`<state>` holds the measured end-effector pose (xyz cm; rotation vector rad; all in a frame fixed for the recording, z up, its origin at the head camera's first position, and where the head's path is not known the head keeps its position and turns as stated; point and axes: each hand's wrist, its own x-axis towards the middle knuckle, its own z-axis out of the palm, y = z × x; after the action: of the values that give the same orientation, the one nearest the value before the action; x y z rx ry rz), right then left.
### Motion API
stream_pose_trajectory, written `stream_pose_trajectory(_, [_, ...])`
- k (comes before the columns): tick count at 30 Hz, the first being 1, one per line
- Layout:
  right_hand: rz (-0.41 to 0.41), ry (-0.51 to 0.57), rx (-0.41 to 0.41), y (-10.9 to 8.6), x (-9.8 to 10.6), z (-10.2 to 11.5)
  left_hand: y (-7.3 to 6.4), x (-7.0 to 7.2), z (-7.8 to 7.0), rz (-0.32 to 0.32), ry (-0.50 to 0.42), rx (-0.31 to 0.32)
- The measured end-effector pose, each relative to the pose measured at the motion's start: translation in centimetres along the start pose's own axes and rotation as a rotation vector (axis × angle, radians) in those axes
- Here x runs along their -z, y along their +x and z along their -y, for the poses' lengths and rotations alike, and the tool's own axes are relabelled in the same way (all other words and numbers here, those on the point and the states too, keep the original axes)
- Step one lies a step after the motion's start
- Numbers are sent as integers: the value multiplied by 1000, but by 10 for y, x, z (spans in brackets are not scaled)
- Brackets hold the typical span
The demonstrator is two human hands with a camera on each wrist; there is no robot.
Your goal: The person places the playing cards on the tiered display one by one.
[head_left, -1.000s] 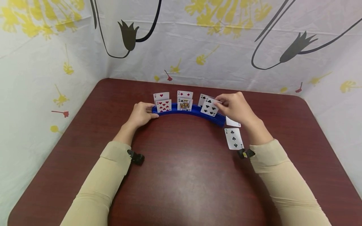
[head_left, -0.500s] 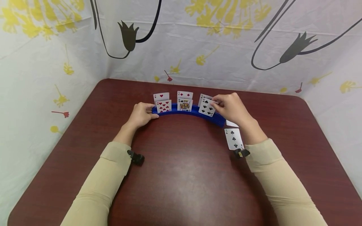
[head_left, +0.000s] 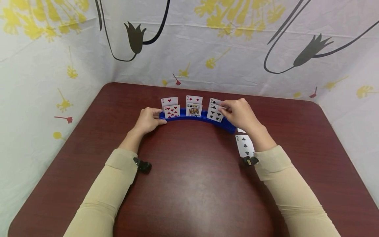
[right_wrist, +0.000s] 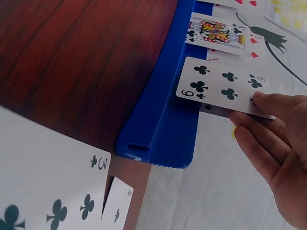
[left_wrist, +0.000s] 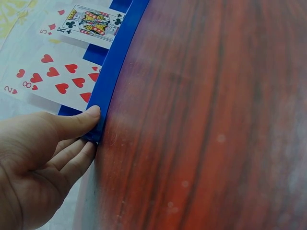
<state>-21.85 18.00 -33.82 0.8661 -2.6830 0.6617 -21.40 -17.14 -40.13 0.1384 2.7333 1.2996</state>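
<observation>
My left hand [head_left: 146,120] grips the left end of a curved blue playing-card holder [head_left: 229,126], thumb in front and fingers beneath in the left wrist view. My right hand [head_left: 240,113] pinches the top right corner of a six of clubs [right_wrist: 213,84]. This card stands at the holder's right part, in front of a black five [head_left: 215,100]; whether its lower edge sits in the slot I cannot tell. Also in the holder are an eight of hearts [left_wrist: 62,79] before a two of hearts [head_left: 169,100], and a king of clubs [left_wrist: 91,24] before a five of diamonds [head_left: 194,98].
A three of clubs [head_left: 244,145] lies face up on the dark red table [head_left: 189,184], right of the holder. Beside it is another black-marked card [right_wrist: 117,203], mostly hidden by my right arm in the head view. Patterned white cloth [head_left: 177,39] hangs behind the table.
My right hand has moved a little left with the six of clubs, which now stands straighter in front of the black five. The left hand has stayed on the holder.
</observation>
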Motion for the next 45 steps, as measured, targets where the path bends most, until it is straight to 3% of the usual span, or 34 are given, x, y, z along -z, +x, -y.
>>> stream_pose_trajectory(27, [4, -3, -2, -2, -7, -3, 0, 0, 1, -4, 11, -7])
stream_pose_trajectory(40, [77, 30, 16, -6, -9, -7, 0, 1, 0, -4, 17, -5])
stream_pose_trajectory(45, [64, 52, 18, -10, -5, -10, 1, 0, 0, -8, 21, -6])
